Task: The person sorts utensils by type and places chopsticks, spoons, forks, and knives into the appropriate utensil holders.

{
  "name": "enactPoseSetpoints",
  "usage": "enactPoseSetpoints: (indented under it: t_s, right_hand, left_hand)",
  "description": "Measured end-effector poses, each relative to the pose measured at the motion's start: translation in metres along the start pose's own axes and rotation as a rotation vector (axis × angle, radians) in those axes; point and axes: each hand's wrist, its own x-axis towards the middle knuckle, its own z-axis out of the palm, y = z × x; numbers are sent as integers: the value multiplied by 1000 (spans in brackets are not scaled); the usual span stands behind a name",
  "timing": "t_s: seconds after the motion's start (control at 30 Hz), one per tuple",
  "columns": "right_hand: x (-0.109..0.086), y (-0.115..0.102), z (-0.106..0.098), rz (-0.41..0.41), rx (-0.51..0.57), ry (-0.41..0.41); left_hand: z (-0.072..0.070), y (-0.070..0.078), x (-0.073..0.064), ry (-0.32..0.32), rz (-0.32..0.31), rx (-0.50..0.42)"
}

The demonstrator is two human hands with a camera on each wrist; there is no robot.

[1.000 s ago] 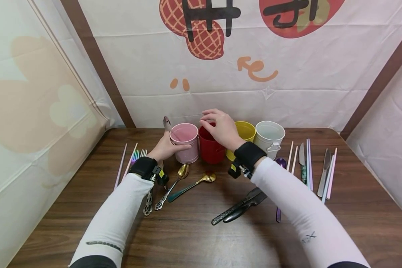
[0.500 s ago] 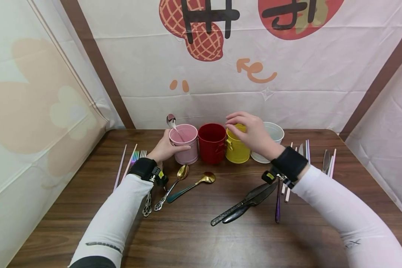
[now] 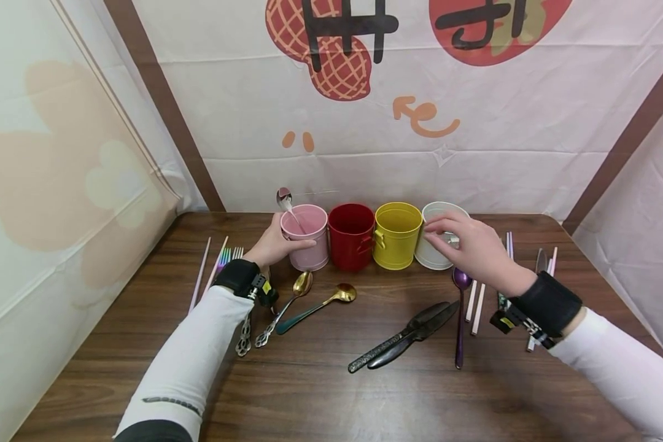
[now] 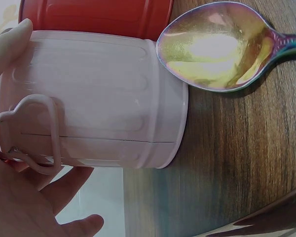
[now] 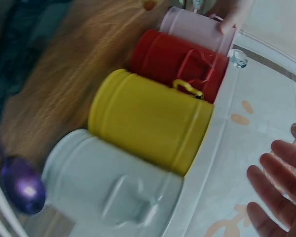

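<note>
My left hand (image 3: pixel 273 244) grips the pink bucket (image 3: pixel 311 253) near its rim, thumb across the front and fingers at the far side. A silver spoon (image 3: pixel 284 199) stands in that bucket, bowl up and leaning left. To its right stand the red bucket (image 3: pixel 351 245), yellow bucket (image 3: pixel 395 245) and white bucket (image 3: pixel 432 253) in a row. My right hand (image 3: pixel 477 250) hovers in front of the white bucket, fingers loosely bent and holding nothing. In the right wrist view its fingers (image 5: pixel 274 197) are spread apart. Below it on the table lies a purple spoon (image 3: pixel 460 313).
Two gold-bowled spoons, one silver-handled (image 3: pixel 290 301) and one teal-handled (image 3: pixel 317 310), lie before the buckets. Two dark-handled knives (image 3: pixel 406 337) cross mid-table. Forks (image 3: pixel 231 253) and chopsticks (image 3: pixel 200 273) lie left; more chopsticks (image 3: pixel 477 310) and a knife (image 3: pixel 541 261) lie right.
My right hand has moved right, from above the red bucket past the yellow one to the white one. The left hand stays on the pink bucket, where the silver spoon has shifted slightly.
</note>
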Motion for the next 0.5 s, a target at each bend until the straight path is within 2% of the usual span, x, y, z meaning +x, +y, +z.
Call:
enactPoseSetpoints:
  t_s: [0.17, 0.33, 0.4, 0.5]
  right_hand:
    - [-24, 8, 0, 51, -96, -56]
    - [-50, 19, 4, 164, -160, -195]
    - [-61, 23, 7, 203, -174, -257]
    - [-75, 27, 12, 235, -177, -330]
  left_hand:
    - [-1, -2, -1, 2, 2, -3]
    - [0, -2, 0, -3, 4, -19]
    - [0, 1, -1, -10, 0, -33]
    - [-2, 13, -7, -24, 4, -60]
